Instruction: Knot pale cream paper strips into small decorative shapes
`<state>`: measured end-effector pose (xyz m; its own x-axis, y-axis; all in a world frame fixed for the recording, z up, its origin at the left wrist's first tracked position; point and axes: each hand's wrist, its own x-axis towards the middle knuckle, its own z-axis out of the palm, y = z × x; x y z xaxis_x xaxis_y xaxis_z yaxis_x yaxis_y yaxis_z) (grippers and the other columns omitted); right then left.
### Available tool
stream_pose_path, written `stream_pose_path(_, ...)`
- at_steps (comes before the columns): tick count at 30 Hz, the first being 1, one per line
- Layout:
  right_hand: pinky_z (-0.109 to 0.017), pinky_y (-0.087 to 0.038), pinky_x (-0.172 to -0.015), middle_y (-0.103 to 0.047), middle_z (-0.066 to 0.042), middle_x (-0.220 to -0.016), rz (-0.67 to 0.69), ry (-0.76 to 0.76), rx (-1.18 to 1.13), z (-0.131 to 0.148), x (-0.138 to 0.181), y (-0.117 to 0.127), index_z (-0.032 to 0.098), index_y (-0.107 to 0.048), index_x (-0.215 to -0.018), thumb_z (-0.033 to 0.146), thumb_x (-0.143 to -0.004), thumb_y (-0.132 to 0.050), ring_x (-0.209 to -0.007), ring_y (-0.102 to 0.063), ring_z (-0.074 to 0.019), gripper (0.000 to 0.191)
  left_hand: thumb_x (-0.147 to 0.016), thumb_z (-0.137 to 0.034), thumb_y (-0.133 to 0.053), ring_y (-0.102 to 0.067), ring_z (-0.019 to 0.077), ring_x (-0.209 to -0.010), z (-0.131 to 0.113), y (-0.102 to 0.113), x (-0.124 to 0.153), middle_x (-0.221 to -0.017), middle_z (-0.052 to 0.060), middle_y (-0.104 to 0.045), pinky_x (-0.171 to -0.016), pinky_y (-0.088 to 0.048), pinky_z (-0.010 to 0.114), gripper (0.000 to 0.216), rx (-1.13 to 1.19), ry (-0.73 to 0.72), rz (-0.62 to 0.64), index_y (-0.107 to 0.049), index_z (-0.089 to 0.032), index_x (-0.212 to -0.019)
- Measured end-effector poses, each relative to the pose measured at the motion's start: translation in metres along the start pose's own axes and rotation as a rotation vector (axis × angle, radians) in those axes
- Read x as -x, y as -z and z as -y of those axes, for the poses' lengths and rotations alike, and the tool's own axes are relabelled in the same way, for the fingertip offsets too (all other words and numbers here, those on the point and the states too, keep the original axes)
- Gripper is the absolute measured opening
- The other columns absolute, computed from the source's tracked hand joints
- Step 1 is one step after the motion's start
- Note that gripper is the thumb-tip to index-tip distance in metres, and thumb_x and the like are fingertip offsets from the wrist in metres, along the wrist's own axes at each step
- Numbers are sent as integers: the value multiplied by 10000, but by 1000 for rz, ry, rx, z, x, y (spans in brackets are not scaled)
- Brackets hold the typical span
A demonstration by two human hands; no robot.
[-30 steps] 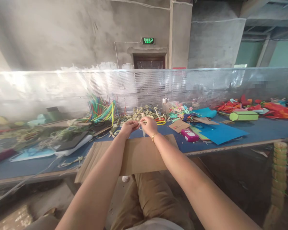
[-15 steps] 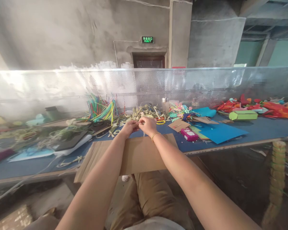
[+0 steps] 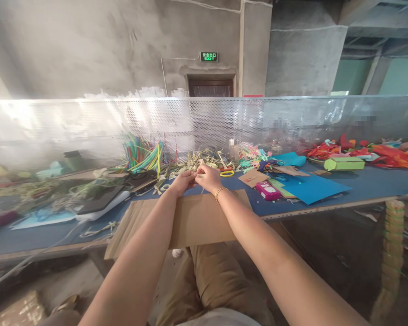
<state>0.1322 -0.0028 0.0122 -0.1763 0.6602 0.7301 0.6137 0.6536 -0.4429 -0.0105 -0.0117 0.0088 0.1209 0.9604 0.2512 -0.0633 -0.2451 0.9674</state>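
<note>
My left hand and my right hand are held close together above the far edge of a brown cardboard sheet. Both hands are closed in a pinch on a small pale strip, which they hold between them. A gold bracelet sits on my right wrist. Just beyond the hands lies a heap of pale green strips and folded pieces on the blue table.
A bundle of coloured straws stands at the back left, with a dark tray beside it. To the right lie a pink box, blue paper, a green box and red scraps. A perforated metal screen backs the table.
The two hands have drawn closer together and shifted slightly left; the pale strip that hung down between them a second ago is now mostly hidden in the fingers.
</note>
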Motion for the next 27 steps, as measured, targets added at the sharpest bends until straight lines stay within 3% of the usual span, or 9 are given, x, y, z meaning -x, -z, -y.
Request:
stream_pose_path(12,-323,-330,-842,-644,58,-772,-23,1,-13,1,0,0,227,-572,-774,260,-696,-581,-758,-570,-142,85,-569,-380,-799,-524,92,-463,-5,-4,4,-558,-20,-551,-442,-362,197,354,-28,8,-19,-549,-169,-704)
stream_pose_path(19,-318,-343,-802,-577,62,-671,-35,-13,-53,-1,-1,-1,206,-497,-669,240,-664,-572,-678,-528,-131,82,-593,-380,-783,-554,96,-482,-3,-3,3,-574,-22,-565,-440,-358,183,350,-63,-2,-15,-526,-172,-708)
stream_pose_path(27,-273,-430,-715,-594,36,-718,-27,-67,-339,-13,-6,-9,216,-514,-693,227,-701,-548,-715,-563,-143,36,-610,-403,-775,-608,119,-574,-2,1,-1,-629,10,-618,-447,-360,170,351,-94,-61,-67,-567,-165,-763)
